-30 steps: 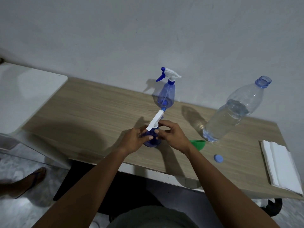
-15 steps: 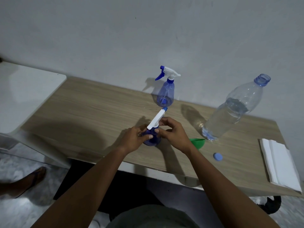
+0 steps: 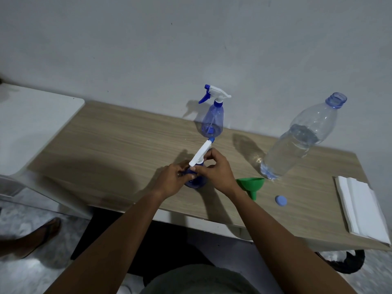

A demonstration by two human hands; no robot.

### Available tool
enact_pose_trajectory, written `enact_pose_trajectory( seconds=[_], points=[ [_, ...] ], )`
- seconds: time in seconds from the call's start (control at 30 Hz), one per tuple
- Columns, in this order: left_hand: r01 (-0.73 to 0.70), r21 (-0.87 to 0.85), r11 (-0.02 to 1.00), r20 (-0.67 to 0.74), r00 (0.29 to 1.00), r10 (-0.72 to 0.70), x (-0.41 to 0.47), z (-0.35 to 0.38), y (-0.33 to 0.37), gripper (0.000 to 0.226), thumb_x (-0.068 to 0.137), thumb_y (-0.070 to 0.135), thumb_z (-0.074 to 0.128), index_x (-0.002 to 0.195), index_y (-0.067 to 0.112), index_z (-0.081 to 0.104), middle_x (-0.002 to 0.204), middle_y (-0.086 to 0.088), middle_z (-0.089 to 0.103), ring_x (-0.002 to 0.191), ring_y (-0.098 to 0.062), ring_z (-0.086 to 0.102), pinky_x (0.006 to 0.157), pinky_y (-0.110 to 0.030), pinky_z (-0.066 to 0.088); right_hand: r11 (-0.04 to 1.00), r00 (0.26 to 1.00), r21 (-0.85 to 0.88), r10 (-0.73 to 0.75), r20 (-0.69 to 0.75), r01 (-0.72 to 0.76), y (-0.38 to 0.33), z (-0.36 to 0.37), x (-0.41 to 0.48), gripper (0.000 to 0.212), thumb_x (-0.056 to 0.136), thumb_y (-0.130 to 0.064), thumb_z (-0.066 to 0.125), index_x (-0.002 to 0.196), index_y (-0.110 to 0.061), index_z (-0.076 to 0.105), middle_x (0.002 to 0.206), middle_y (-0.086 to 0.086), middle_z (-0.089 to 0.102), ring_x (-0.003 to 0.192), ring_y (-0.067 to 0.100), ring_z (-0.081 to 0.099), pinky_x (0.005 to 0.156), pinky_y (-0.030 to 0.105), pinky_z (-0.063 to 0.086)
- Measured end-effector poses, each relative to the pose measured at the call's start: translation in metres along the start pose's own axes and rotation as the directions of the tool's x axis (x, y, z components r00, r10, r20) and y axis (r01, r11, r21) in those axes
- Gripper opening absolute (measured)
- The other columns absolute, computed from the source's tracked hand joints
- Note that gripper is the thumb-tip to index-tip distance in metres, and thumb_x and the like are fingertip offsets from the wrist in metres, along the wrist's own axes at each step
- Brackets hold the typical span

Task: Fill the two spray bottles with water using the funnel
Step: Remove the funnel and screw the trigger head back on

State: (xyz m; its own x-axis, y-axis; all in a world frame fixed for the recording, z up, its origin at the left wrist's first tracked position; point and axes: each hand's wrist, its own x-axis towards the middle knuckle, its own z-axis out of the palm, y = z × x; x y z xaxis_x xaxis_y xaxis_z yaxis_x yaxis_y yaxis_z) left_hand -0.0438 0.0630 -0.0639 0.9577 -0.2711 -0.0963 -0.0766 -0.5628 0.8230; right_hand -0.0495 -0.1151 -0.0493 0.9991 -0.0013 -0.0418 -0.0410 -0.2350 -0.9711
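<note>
Left hand (image 3: 172, 180): closed around the body of the near spray bottle (image 3: 196, 181), steadying it upright on the table (image 3: 118, 141).
Near spray bottle: stands at the front middle of the table between both hands; its white trigger head (image 3: 201, 152) sits tilted at the neck, nozzle pointing away.
Right hand (image 3: 214, 169): fingers (image 3: 209, 154) pinched on the collar just under the trigger head.
Step in hand: by the look of the grip, the head is being twisted at the neck; whether off or on I cannot tell, nor how much water this bottle holds.
Far spray bottle (image 3: 212, 118): upright near the wall, head on, untouched; its water level is unclear.
Funnel (image 3: 251, 184): green, lying on the table just right of the right wrist, in nobody's grasp.
Water bottle (image 3: 297, 141): open, partly full, standing right of the funnel.
Cap (image 3: 281, 201): blue, loose on the table in front of the water bottle.
Paper towels (image 3: 360, 204): white stack at the right end.
Next move: if the head comes off, set it aside, seat the funnel in the neck and pour slowly.
Count: two spray bottles, one funnel, one water bottle, one cap, one stack of towels.
</note>
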Motion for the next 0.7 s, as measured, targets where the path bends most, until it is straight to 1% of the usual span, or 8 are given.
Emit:
enact_pose_trajectory(
  seconds=[0.07, 0.1, 0.17, 0.23, 0.33, 0.5, 0.6, 0.7],
  points=[
    [0.007, -0.008, 1.0, 0.001, 1.0, -0.007, 0.001, 0.0, -0.002, 0.027, 0.086, 0.029, 0.076, 0.112, 0.029, 0.074, 0.083, 0.007, 0.076, 0.08, -0.004, 0.07, 0.072, -0.021, 0.049, 1.0, 0.998, 0.008, -0.014, 0.056, 0.014, -0.002, -0.009, 0.0, 0.033, 0.074, -0.013, 0.088, 0.096, -0.023, 0.067, 0.098, -0.005, 0.068, 0.092, 0.014, 0.067, 0.079, 0.043, 0.058],
    [0.009, -0.012, 1.0, 0.0, 1.0, -0.009, 0.001, 0.0, -0.002, 0.029, 0.086, 0.031, 0.076, 0.114, 0.03, 0.074, 0.085, 0.006, 0.076, 0.081, -0.007, 0.07, 0.072, -0.021, 0.049, 1.0, 0.996, 0.004, -0.021, 0.087, 0.021, -0.002, -0.014, 0.0, 0.032, 0.077, -0.008, 0.086, 0.098, -0.024, 0.068, 0.099, -0.005, 0.069, 0.094, 0.015, 0.067, 0.079, 0.044, 0.059],
    [0.008, -0.003, 1.0, -0.009, 1.0, -0.008, 0.001, 0.0, -0.001, 0.03, 0.086, 0.032, 0.077, 0.115, 0.029, 0.073, 0.083, 0.007, 0.074, 0.075, -0.002, 0.068, 0.065, -0.012, 0.045, 1.0, 0.99, 0.008, -0.03, 0.141, 0.029, -0.002, -0.022, 0.0, 0.031, 0.085, -0.002, 0.078, 0.106, -0.022, 0.069, 0.102, -0.004, 0.068, 0.092, 0.017, 0.066, 0.078, 0.044, 0.061],
    [0.012, -0.009, 1.0, -0.015, 1.0, -0.012, 0.0, 0.0, 0.002, 0.03, 0.086, 0.03, 0.077, 0.115, 0.026, 0.073, 0.076, 0.01, 0.071, 0.069, 0.009, 0.064, 0.062, -0.01, 0.042, 0.999, 0.984, 0.046, -0.019, 0.178, 0.011, -0.004, -0.023, 0.0, 0.031, 0.09, 0.0, 0.072, 0.117, -0.014, 0.069, 0.105, 0.001, 0.067, 0.086, 0.018, 0.066, 0.072, 0.035, 0.062],
    [0.011, -0.016, 1.0, -0.011, 1.0, -0.011, -0.004, -0.002, 0.006, 0.03, 0.088, 0.022, 0.075, 0.118, 0.021, 0.073, 0.073, 0.022, 0.064, 0.067, 0.02, 0.059, 0.063, -0.003, 0.04, 0.999, 0.983, 0.047, -0.024, 0.182, 0.015, -0.007, -0.018, 0.0, 0.026, 0.092, -0.001, 0.071, 0.115, -0.014, 0.07, 0.107, 0.005, 0.07, 0.073, 0.017, 0.068, 0.068, 0.027, 0.058],
    [-0.01, -0.002, 1.0, -0.022, 1.0, 0.01, -0.004, 0.0, 0.008, 0.026, 0.089, 0.017, 0.074, 0.115, 0.017, 0.074, 0.084, 0.022, 0.063, 0.07, 0.027, 0.055, 0.065, 0.0, 0.038, 1.0, 0.999, 0.017, -0.023, 0.04, 0.022, 0.0, -0.005, 0.0, 0.024, 0.082, -0.01, 0.083, 0.102, -0.019, 0.072, 0.102, 0.001, 0.072, 0.072, 0.025, 0.071, 0.074, 0.045, 0.06],
    [-0.01, 0.024, 1.0, -0.042, 0.999, 0.011, -0.005, 0.001, 0.008, 0.028, 0.088, 0.019, 0.075, 0.115, 0.02, 0.073, 0.08, 0.024, 0.063, 0.071, 0.025, 0.056, 0.064, -0.001, 0.038, 1.0, 0.999, 0.006, -0.029, -0.02, 0.029, 0.001, 0.001, -0.002, 0.029, 0.075, -0.023, 0.087, 0.095, -0.027, 0.067, 0.103, -0.001, 0.07, 0.07, 0.034, 0.07, 0.071, 0.05, 0.059],
    [-0.002, 0.03, 1.0, -0.048, 0.999, 0.003, -0.006, 0.001, 0.01, 0.029, 0.087, 0.023, 0.076, 0.116, 0.023, 0.074, 0.082, 0.019, 0.066, 0.072, 0.014, 0.062, 0.064, -0.001, 0.04, 1.0, 1.0, 0.007, -0.023, -0.007, 0.023, 0.002, -0.001, -0.002, 0.032, 0.071, -0.029, 0.088, 0.094, -0.03, 0.066, 0.105, -0.002, 0.07, 0.082, 0.033, 0.072, 0.075, 0.05, 0.06]
  ],
)
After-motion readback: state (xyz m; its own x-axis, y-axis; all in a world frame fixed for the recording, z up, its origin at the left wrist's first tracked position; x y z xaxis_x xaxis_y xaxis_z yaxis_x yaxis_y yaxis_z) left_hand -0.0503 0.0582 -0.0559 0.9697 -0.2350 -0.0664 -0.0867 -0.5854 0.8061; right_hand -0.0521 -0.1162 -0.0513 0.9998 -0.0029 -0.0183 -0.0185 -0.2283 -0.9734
